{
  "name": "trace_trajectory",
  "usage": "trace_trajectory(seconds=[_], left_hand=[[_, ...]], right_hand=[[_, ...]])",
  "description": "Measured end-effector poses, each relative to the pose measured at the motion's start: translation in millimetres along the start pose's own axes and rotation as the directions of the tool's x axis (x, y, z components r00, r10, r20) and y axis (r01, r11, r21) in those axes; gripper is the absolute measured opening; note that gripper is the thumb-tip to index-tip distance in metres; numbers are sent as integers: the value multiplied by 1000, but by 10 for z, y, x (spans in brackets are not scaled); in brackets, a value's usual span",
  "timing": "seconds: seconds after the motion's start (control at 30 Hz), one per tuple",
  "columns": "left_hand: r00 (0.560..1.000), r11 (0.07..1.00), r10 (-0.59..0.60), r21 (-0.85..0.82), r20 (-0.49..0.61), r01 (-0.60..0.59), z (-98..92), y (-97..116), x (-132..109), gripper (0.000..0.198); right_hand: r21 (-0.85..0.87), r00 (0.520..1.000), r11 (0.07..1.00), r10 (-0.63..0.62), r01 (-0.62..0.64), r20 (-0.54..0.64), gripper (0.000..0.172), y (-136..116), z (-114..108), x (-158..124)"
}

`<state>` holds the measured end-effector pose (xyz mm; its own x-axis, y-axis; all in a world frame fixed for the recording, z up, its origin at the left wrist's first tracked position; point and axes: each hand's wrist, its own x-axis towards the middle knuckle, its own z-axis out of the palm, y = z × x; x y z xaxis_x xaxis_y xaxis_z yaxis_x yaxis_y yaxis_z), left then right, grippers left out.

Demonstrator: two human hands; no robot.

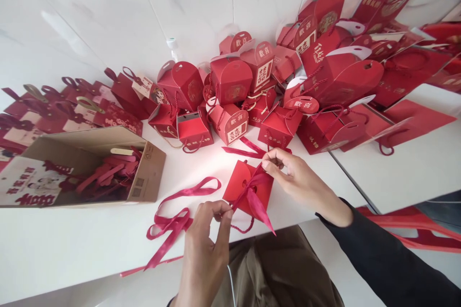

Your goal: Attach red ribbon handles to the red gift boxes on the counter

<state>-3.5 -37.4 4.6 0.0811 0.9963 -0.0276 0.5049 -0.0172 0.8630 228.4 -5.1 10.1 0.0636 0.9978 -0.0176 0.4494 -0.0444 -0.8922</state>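
A small red gift box (232, 184) sits near the table's front edge, with a dark-pink ribbon (256, 204) gathered at the middle of its top. One pointed ribbon tail hangs over the near side. At the box's near left corner, my left hand (209, 240) pinches part of this ribbon between thumb and fingertips. My right hand (300, 177) is closed on another part at the far right corner. A twisted cord handle (243, 230) droops from the near side. Loose ribbon (173, 223) lies curled on the table to the left.
An open cardboard box (153, 168) at left contains red and pink strips. Many red gift boxes (230, 76) are heaped along the wall, with tagged red bags (122, 93) at far left. On the right, a seam divides the white tabletop (345, 187); a red stool (414, 230) stands below.
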Motion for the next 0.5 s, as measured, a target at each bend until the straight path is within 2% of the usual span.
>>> trace_trajectory(seconds=[0.17, 0.33, 0.4, 0.5], left_hand=[[999, 996, -41, -75, 33, 43, -25, -20, -4, 23], [995, 996, -66, -54, 81, 71, 2, -66, -22, 27], [995, 998, -23, -49, 95, 27, -21, -105, -13, 25], [994, 995, 98, -25, 51, -97, -130, -172, 69, 16]], right_hand=[[-2, 1000, 1000, 8, -8, -4, 30, 10, 22, -6], [7, 1000, 1000, 18, -18, -25, 30, 26, 62, -6], [12, 999, 1000, 25, -25, -34, 31, 30, 50, -8], [16, 997, 998, 58, -58, -52, 35, 28, -6, -1]])
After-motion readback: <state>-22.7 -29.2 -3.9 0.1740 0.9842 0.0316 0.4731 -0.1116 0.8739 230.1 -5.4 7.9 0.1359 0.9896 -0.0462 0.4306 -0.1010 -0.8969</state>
